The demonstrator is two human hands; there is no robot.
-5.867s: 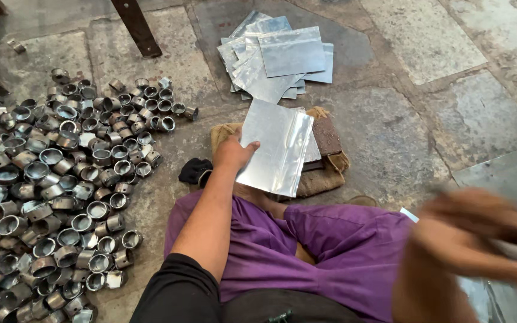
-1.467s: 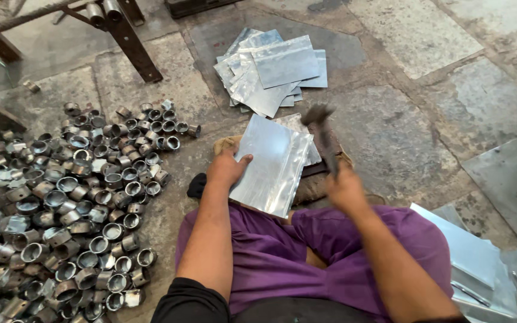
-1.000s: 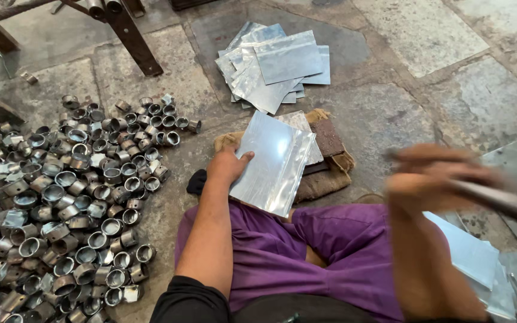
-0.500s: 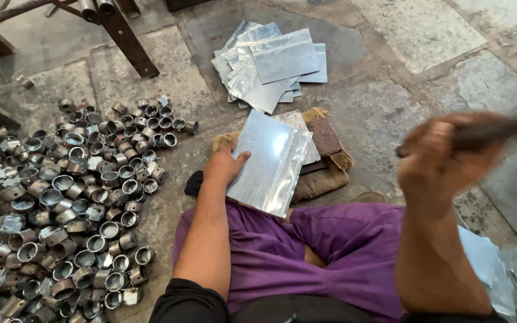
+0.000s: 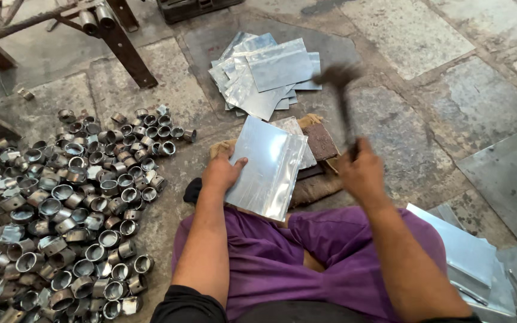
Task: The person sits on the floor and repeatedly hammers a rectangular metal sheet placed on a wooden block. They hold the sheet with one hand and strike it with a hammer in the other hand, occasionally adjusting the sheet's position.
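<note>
Pressing flat on the near-left edge of a shiny metal sheet (image 5: pixel 267 167), the left hand (image 5: pixel 221 173) is seen palm down, fingers spread, thumb lying on the sheet face; nothing is clasped, the sheet is only pinned. The sheet is laid tilted over a dark block (image 5: pixel 320 142) on brown sacking (image 5: pixel 315 186), just ahead of the knees in purple trousers (image 5: pixel 282 257). The right hand (image 5: pixel 361 170) is raised beside the sheet's right edge, its grip closed tight round the handle of a hammer (image 5: pixel 343 101); the handle is pointed up and away, the head is blurred above the block. Both forearms are extended forward from a seated, cross-legged pose on the stone floor (image 5: pixel 426 107). No containers are seen; stock is kept in loose piles. A fanned stack of cut sheets (image 5: pixel 267 72) is laid on the floor beyond the block, well apart from the hands. A wide heap of short metal rings (image 5: pixel 61 203) is spread to the left, near the left elbow. More flat sheets (image 5: pixel 468 257) are stacked at the right knee. A wooden frame leg (image 5: pixel 124 48) is seen at upper left.
</note>
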